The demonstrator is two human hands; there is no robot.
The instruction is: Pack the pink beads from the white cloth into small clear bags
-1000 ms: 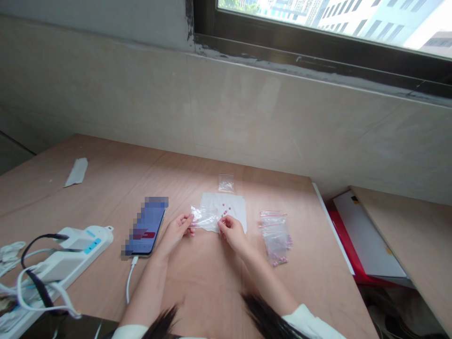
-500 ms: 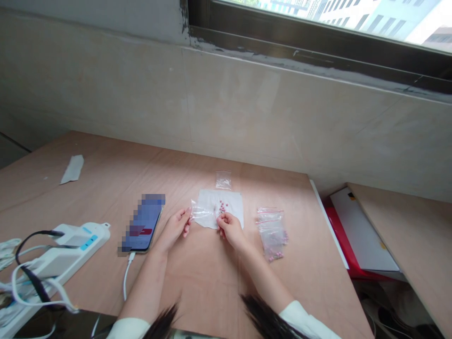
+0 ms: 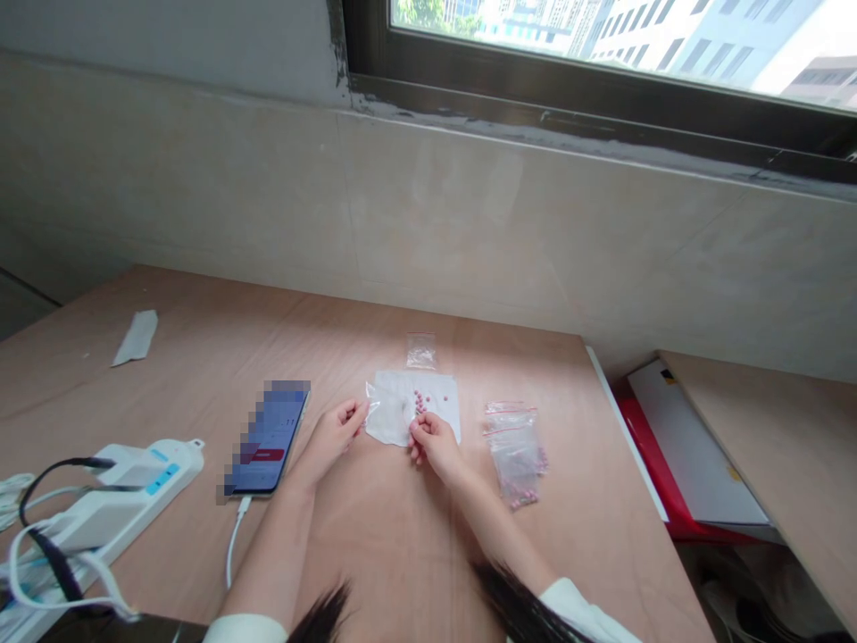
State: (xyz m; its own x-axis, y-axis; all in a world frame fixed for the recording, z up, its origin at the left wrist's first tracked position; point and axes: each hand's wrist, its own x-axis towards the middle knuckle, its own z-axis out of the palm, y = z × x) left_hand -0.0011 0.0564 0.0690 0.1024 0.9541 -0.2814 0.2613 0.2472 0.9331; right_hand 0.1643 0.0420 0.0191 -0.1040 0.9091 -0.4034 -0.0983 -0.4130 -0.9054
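Observation:
Between my hands a clear plastic bag [image 3: 385,406] is stretched over a white sheet of paper [image 3: 438,384]. My left hand [image 3: 336,433] is closed, with thumb and fingers pinching the bag's left edge. At the other end, my right hand [image 3: 432,438] is pinched shut at the bag's right side, its fingertips partly hidden. Several pink beads [image 3: 420,402] lie in a cluster on the paper just above my right fingers, and one more sits apart to the right. Just beyond the paper is a small clear zip bag [image 3: 421,350].
To the right lie zip bags [image 3: 512,451] with red seal lines and pink beads in them. A phone [image 3: 264,446] on a white cable and a power strip [image 3: 157,482] with plugs are on the left. A scrap of paper [image 3: 136,338] lies farther back on the table [image 3: 375,554].
The view has tilted up slightly. A pink bead now lies on the right part of the paper, away from the cluster. Both hands keep nearly the same place.

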